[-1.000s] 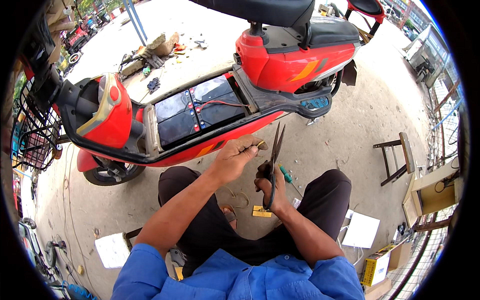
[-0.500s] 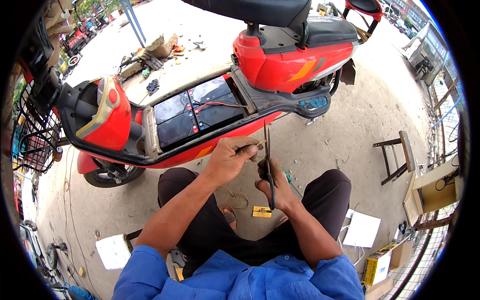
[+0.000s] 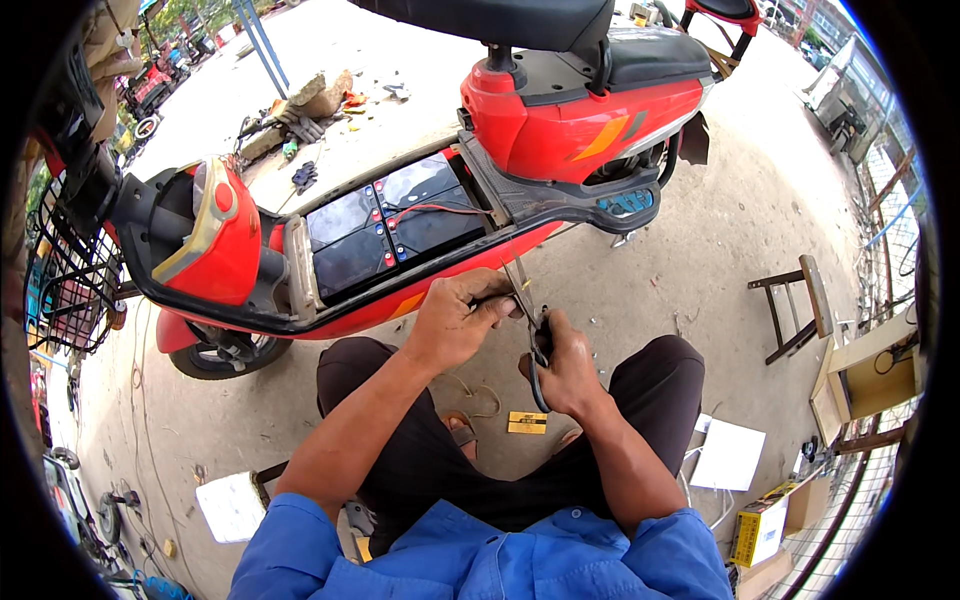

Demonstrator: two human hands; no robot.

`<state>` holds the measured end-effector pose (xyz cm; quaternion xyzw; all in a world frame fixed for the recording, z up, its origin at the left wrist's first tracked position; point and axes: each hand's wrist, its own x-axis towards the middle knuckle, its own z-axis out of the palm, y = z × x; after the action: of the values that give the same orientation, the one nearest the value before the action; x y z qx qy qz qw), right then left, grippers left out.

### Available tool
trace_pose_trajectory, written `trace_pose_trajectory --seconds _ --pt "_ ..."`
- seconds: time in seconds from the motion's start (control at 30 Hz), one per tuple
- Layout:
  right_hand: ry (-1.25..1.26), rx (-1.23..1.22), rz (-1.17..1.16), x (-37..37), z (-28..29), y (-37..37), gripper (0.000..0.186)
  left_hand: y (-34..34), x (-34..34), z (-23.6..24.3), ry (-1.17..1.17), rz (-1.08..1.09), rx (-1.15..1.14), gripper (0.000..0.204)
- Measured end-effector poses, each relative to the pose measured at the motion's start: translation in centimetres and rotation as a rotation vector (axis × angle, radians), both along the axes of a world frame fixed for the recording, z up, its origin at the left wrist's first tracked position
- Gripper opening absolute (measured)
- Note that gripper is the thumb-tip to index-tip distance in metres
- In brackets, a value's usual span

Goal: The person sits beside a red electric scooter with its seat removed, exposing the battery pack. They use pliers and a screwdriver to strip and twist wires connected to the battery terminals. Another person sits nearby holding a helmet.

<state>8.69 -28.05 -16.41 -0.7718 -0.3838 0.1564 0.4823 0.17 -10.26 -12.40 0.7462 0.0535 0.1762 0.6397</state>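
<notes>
My right hand (image 3: 568, 365) is closed on the handles of a pair of scissors (image 3: 538, 386) with dark handles. The slim blades point up and left, slightly apart at the tips, and cross right beside the fingers of my left hand (image 3: 447, 322). That hand is closed in a pinch; a short yellowish wire-like end (image 3: 527, 285) shows by the blades at its fingertips. How much of it lies inside the fingers is hidden. Both hands are above the ground between my knees, in front of a red electric scooter (image 3: 510, 130).
The scooter's floor compartment is uncovered, showing black batteries (image 3: 350, 250) with red and blue terminals and a red wire (image 3: 440, 208). A small yellow box (image 3: 527, 422) lies between my feet. A wooden stool (image 3: 795, 308) stands at right, near a white sheet (image 3: 728, 455) and a yellow carton (image 3: 762, 525).
The scissors have tilted from nearly upright to leaning left, their blades now against my left fingertips. My right hand has turned with them; my left hand has barely shifted.
</notes>
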Motion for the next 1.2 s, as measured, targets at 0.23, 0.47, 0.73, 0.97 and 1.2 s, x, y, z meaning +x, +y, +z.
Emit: trace_pose_trajectory --seconds 0.23,0.47,0.73,0.97,1.2 --pt "-0.01 0.034 -0.024 -0.1 -0.3 0.1 0.036 -0.1 0.1 -0.4 0.02 0.002 -0.045 0.012" --pt "-0.054 0.019 -0.038 -0.3 -0.4 0.2 0.038 -0.3 0.1 -0.2 0.019 -0.009 -0.029 0.012" --pt "-0.021 0.047 -0.021 -0.5 -0.1 0.4 0.035 -0.4 0.2 -0.2 -0.001 -0.022 -0.047 0.014" --pt "-0.052 -0.053 0.003 -0.6 0.1 0.3 0.041 -0.8 0.0 0.7 0.01 -0.025 -0.074 0.014" --pt "-0.124 -0.046 -0.013 -0.6 -0.6 0.4 0.042 -0.8 0.0 0.4 -0.024 -0.026 -0.078 0.013"
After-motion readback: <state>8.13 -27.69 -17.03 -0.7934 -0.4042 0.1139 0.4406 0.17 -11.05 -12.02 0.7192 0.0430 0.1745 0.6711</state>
